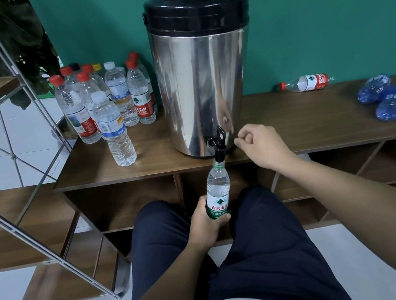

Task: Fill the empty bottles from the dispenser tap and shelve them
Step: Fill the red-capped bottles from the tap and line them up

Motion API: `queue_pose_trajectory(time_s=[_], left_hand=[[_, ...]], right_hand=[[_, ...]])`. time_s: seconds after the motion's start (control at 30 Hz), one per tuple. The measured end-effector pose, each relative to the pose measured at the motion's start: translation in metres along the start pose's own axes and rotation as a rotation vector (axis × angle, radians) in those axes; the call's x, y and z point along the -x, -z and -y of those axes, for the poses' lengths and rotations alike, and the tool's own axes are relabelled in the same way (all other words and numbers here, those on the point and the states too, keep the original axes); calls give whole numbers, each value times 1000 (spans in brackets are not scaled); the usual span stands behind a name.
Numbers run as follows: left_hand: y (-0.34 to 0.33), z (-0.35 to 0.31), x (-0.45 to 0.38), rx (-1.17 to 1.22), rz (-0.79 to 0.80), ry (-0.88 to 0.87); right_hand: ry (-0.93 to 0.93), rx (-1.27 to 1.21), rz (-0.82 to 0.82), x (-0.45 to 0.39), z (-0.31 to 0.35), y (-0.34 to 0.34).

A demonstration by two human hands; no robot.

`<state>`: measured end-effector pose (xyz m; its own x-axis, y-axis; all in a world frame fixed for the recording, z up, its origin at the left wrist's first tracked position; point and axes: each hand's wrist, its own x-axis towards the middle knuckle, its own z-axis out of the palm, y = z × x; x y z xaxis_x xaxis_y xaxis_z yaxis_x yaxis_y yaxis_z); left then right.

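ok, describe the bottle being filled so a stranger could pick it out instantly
Start at the big steel dispenser on the wooden counter and drop to its black tap at the base. The bottle hangs right under that tap, below the counter edge, gripped by the left hand. It alone has a green label and no cap; the others stand or lie capped on the counter.

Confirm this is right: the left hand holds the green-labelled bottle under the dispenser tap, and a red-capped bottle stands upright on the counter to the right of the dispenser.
Not quite. In the head view the red-capped bottle right of the dispenser lies on its side on the counter, not upright. The left hand does hold the green-labelled bottle under the tap.
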<state>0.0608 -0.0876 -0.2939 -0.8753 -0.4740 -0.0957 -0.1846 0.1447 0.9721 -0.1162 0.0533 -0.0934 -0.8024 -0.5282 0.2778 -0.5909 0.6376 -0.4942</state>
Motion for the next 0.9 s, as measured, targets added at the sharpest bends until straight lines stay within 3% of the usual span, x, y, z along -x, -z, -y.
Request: queue_pose_trajectory(time_s=[0.1, 0.23, 0.57, 0.77, 0.9], left_hand=[[0, 1, 0, 14, 9, 7], [0, 4, 0, 14, 25, 12], [1, 7, -1, -1, 47, 7], [1, 7, 0, -15, 51, 16], [1, 6, 1, -26, 48, 15]], right_hand=[[-54, 201, 187, -1, -20, -14], [-70, 231, 159, -5, -32, -26], [-87, 111, 12, -7, -55, -23], [-39, 98, 102, -5, -52, -18], [9, -145, 196, 13, -31, -11]])
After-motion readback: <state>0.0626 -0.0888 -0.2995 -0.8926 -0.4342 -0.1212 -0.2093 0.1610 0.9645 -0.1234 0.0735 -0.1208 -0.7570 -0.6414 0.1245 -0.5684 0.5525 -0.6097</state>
